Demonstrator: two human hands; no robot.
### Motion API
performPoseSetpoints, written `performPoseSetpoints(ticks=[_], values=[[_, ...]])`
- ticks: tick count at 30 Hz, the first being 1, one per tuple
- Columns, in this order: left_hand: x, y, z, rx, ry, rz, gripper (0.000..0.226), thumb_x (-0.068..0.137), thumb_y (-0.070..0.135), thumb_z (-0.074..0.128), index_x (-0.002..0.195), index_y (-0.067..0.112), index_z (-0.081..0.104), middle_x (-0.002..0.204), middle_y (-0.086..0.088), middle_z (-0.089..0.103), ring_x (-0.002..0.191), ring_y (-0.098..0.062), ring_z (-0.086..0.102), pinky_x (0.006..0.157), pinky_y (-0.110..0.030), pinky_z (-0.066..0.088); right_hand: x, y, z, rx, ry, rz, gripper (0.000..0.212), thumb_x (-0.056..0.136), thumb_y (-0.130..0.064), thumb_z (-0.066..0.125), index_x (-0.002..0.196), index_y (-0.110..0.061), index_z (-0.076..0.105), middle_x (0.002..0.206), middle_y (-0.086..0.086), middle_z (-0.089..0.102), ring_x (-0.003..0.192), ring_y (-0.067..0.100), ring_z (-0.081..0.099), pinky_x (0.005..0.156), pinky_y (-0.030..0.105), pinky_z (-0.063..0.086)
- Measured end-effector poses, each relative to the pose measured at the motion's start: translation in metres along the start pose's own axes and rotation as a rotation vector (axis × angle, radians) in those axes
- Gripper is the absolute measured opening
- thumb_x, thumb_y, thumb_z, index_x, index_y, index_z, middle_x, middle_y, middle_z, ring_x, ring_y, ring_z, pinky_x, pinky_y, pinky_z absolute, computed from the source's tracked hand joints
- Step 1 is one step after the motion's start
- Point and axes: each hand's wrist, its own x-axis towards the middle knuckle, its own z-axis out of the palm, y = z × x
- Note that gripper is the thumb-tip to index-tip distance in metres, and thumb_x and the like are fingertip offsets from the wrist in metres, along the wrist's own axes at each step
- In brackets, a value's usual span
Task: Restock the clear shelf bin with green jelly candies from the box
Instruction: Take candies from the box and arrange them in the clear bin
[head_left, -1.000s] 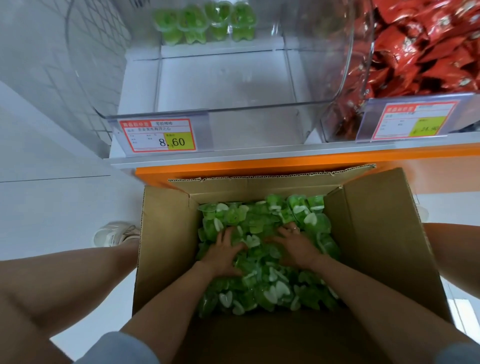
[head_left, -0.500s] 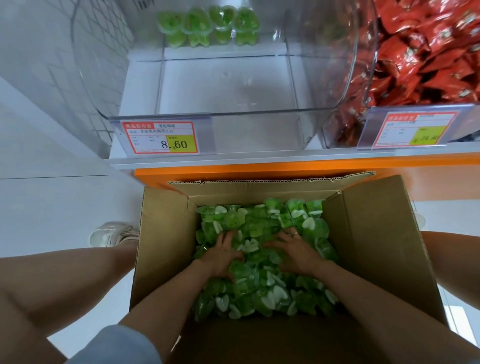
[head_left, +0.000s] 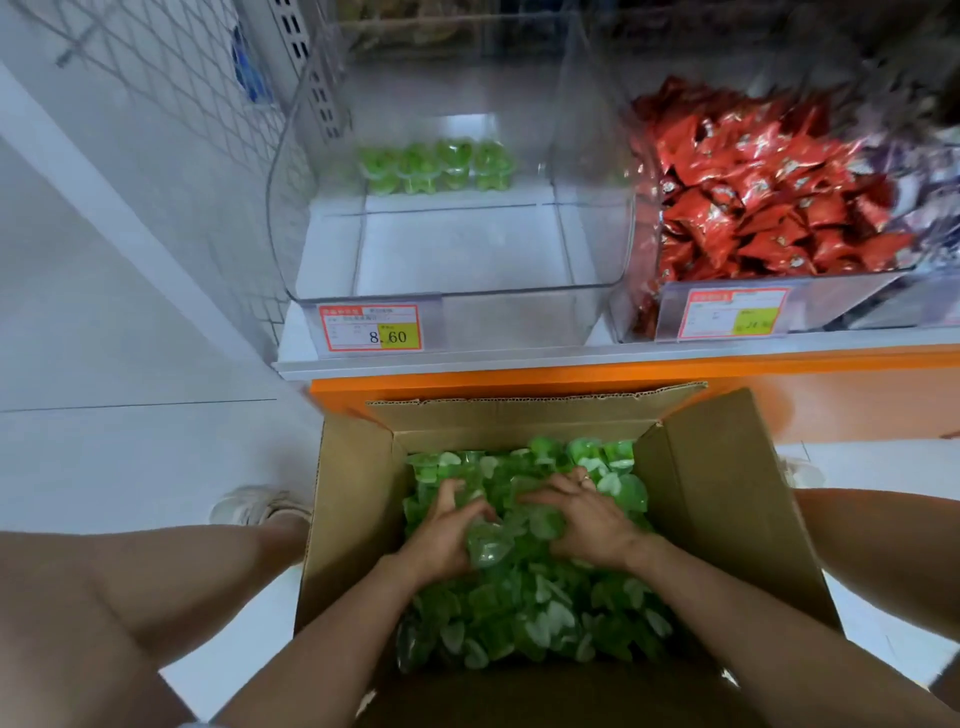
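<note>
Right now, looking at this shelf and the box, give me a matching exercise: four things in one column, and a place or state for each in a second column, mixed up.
Column one
1. cardboard box
2. clear shelf bin
3. red packets
4. white shoe

Column two
A. on the floor, left of the box
B. almost bare, a short green row at its back
C. heaped in the bin on the right
D. open, filled with green jelly candies

Pairs: 1-D, 2-B, 3-C, 4-A
</note>
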Motion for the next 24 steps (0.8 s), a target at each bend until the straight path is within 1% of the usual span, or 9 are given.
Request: performPoseSetpoints(ticks=[3, 8, 11, 13, 16, 18, 20, 22, 24], values=[[-0.017, 0.018, -0.018, -0.025, 0.073, 0.032, 0.049, 0.076, 0.025, 0.074, 0.118, 0.029, 0.048, 0.149, -0.002, -0.003, 0.142, -0.029, 0.008, 0.117, -0.035, 0.018, -0.013, -0.015, -0.023, 0.005, 0.072, -0.008, 0.072, 0.079, -0.027, 0.068, 0.139, -0.047, 0.033, 0.135, -0.011, 0.036, 0.13, 0.019, 0.024, 0.108, 0.032, 0.033], [-0.054, 0.049, -0.051, -0.041, 0.237, 0.139, 0.048, 0.074, 0.023, 0.077, 0.115, 0.025, 0.051, 0.145, -0.005, 0.003, 0.141, -0.024, 0.009, 0.111, -0.017, 0.01, -0.049, -0.038, -0.067, -0.008, 0.187, -0.064, 0.071, 0.078, -0.027, 0.069, 0.139, -0.042, 0.037, 0.134, -0.01, 0.039, 0.126, 0.019, 0.025, 0.106, 0.032, 0.03], [-0.081, 0.069, -0.075, -0.026, 0.313, 0.196, 0.051, 0.07, 0.019, 0.078, 0.113, 0.027, 0.052, 0.143, -0.001, 0.005, 0.135, -0.018, 0.017, 0.108, -0.012, 0.014, -0.074, -0.051, -0.095, -0.021, 0.292, -0.119, 0.071, 0.076, -0.025, 0.071, 0.138, -0.039, 0.039, 0.126, -0.013, 0.04, 0.116, 0.013, 0.026, 0.101, 0.026, 0.031], [-0.1, 0.082, -0.092, 0.013, 0.376, 0.264, 0.05, 0.07, 0.021, 0.077, 0.112, 0.028, 0.052, 0.136, 0.004, 0.01, 0.132, -0.017, 0.022, 0.104, -0.008, 0.016, -0.091, -0.058, -0.114, -0.005, 0.363, -0.172, 0.069, 0.074, -0.025, 0.072, 0.133, -0.044, 0.041, 0.12, -0.017, 0.037, 0.111, 0.01, 0.026, 0.098, 0.023, 0.026], [-0.127, 0.104, -0.121, 0.03, 0.473, 0.348, 0.051, 0.068, 0.022, 0.079, 0.111, 0.031, 0.052, 0.125, 0.011, 0.012, 0.125, -0.014, 0.03, 0.095, -0.008, 0.025, -0.115, -0.072, -0.144, 0.018, 0.469, -0.266, 0.068, 0.071, -0.026, 0.072, 0.129, -0.046, 0.044, 0.117, -0.017, 0.043, 0.108, 0.012, 0.036, 0.088, 0.02, 0.026], [-0.139, 0.121, -0.14, 0.028, 0.521, 0.387, 0.053, 0.067, 0.017, 0.079, 0.111, 0.029, 0.052, 0.125, 0.01, 0.011, 0.122, -0.009, 0.028, 0.091, -0.005, 0.026, -0.129, -0.083, -0.163, 0.049, 0.504, -0.301, 0.067, 0.067, -0.028, 0.069, 0.127, -0.047, 0.044, 0.117, -0.013, 0.046, 0.106, 0.012, 0.035, 0.088, 0.012, 0.025], [-0.146, 0.137, -0.158, 0.026, 0.579, 0.448, 0.051, 0.067, 0.015, 0.078, 0.11, 0.026, 0.053, 0.127, 0.005, 0.014, 0.125, -0.007, 0.024, 0.091, 0.0, 0.022, -0.137, -0.093, -0.178, 0.064, 0.567, -0.329, 0.064, 0.063, -0.037, 0.062, 0.122, -0.052, 0.042, 0.116, -0.01, 0.046, 0.105, 0.013, 0.034, 0.089, 0.003, 0.021], [-0.151, 0.15, -0.179, 0.032, 0.638, 0.488, 0.05, 0.066, 0.017, 0.08, 0.108, 0.028, 0.054, 0.131, 0.0, 0.016, 0.129, -0.004, 0.018, 0.094, -0.004, 0.024, -0.141, -0.102, -0.195, 0.056, 0.657, -0.359, 0.063, 0.061, -0.045, 0.057, 0.121, -0.054, 0.042, 0.113, -0.009, 0.047, 0.103, 0.014, 0.035, 0.09, 0.002, 0.019], [-0.152, 0.161, -0.202, 0.048, 0.687, 0.479, 0.051, 0.065, 0.02, 0.082, 0.107, 0.029, 0.053, 0.135, -0.002, 0.017, 0.127, -0.003, 0.018, 0.096, -0.009, 0.029, -0.142, -0.112, -0.215, 0.05, 0.721, -0.383, 0.063, 0.061, -0.043, 0.058, 0.121, -0.053, 0.043, 0.111, -0.01, 0.048, 0.103, 0.015, 0.035, 0.091, 0.007, 0.019]])
